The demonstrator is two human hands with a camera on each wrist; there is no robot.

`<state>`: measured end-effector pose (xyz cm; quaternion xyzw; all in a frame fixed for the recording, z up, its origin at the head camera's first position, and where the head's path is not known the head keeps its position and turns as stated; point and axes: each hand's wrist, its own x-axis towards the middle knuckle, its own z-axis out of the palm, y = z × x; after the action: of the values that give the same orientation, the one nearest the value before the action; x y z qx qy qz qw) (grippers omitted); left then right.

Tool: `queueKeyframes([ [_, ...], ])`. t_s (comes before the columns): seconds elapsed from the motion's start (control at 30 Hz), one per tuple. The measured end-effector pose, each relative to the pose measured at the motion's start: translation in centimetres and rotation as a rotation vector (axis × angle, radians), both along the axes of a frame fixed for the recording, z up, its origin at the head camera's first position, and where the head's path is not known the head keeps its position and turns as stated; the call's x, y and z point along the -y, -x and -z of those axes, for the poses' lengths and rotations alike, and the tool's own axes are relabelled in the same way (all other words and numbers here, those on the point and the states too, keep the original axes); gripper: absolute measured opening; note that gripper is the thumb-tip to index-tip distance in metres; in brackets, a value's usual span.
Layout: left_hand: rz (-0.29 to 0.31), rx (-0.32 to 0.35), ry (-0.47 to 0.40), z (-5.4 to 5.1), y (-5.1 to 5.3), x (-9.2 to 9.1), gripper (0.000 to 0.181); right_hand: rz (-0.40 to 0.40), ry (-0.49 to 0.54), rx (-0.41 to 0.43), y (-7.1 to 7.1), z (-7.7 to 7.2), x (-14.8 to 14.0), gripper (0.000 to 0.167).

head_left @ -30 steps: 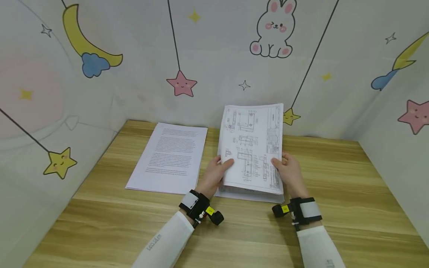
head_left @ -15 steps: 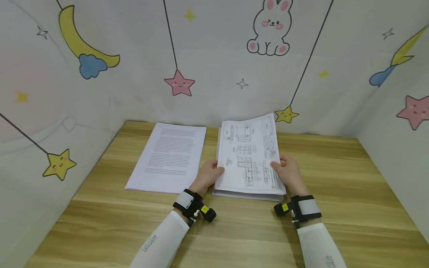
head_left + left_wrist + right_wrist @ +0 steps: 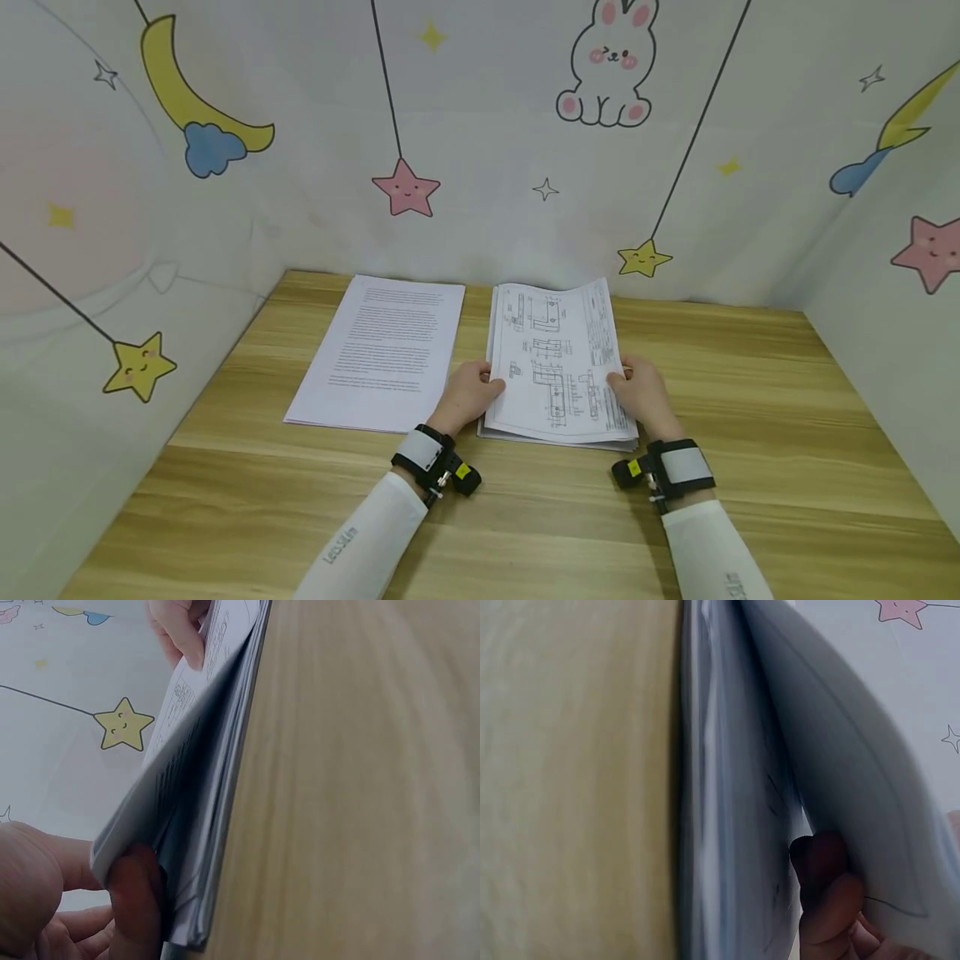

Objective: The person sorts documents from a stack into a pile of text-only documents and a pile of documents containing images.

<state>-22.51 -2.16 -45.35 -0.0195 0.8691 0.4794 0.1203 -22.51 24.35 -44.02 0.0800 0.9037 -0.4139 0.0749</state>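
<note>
Several sheets with printed technical drawings (image 3: 558, 358) are pinched along both side edges, just above a stack of paper (image 3: 558, 442) on the table. My left hand (image 3: 467, 397) holds their left edge, thumb on top and fingers beneath. On the opposite edge, my right hand (image 3: 643, 395) grips in the same way. A dark gap parts the held sheets (image 3: 142, 780) from the stack (image 3: 206, 847) in the left wrist view. In the right wrist view, curled fingers (image 3: 829, 877) show under the lifted sheet (image 3: 847, 750).
A separate stack of text pages (image 3: 382, 354) lies to the left on the wooden table (image 3: 555, 533). Behind the table rises a white wall (image 3: 487, 108) printed with stars, a moon and a rabbit.
The drawing sheets have come down from a raised, tilted position to lie nearly flat over the stack. Both hands have lowered with them and still hold the edges.
</note>
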Motion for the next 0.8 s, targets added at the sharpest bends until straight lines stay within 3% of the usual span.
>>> queueKeyframes([
  [0.17,-0.007,0.002,0.015,0.20,-0.01,0.23,0.045,-0.016,-0.036,-0.003,0.02,0.13,-0.03,0.048],
  [0.37,-0.037,-0.058,0.089,0.18,-0.14,0.52,0.050,-0.042,-0.085,0.014,0.13,0.31,0.06,0.043],
  [0.57,-0.025,-0.127,0.201,0.37,0.02,0.54,0.035,-0.046,-0.148,-0.004,0.31,0.33,0.28,0.033],
  [0.7,-0.035,-0.144,0.230,0.55,0.08,0.60,0.027,-0.045,-0.189,0.000,0.42,0.42,0.26,0.028],
  [0.8,-0.036,-0.150,0.228,0.79,0.05,0.88,0.022,-0.046,-0.206,0.015,0.28,0.54,0.04,0.037],
])
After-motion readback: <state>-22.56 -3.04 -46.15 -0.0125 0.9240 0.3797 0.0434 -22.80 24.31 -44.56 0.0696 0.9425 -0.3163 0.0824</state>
